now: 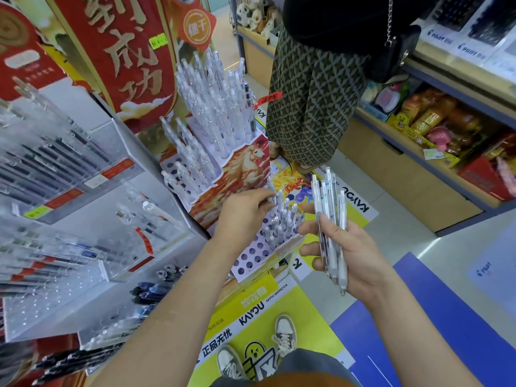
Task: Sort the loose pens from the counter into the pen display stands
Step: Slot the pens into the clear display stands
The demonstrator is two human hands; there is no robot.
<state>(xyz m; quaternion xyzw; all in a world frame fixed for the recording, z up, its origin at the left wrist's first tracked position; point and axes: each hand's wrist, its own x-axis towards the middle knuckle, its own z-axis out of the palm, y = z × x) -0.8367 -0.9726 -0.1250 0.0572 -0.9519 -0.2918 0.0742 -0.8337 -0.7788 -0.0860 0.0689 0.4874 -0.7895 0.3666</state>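
Seat the pen [276,194] straight down into a free hole near the far edge of the lower stand [249,256], without knocking its neighbours. The left hand [245,209] reaches in over the stand's left edge, fingertips pinching that pen's top. The right hand [346,255] hovers off the right edge, palm up, fingers wrapped round a bundle of pens [329,210].

There were two hands at the shelf. The right hand [354,258] held a bunch of pens [332,241], five that I could count, and the left hand [243,208] pinched one single pen [275,196]. Two paper stands stood there, the horse stand [237,174] and the low stand [251,258], each with more pens than I could count. Two white shoes [230,361] showed below. One other person [312,93] stood near.
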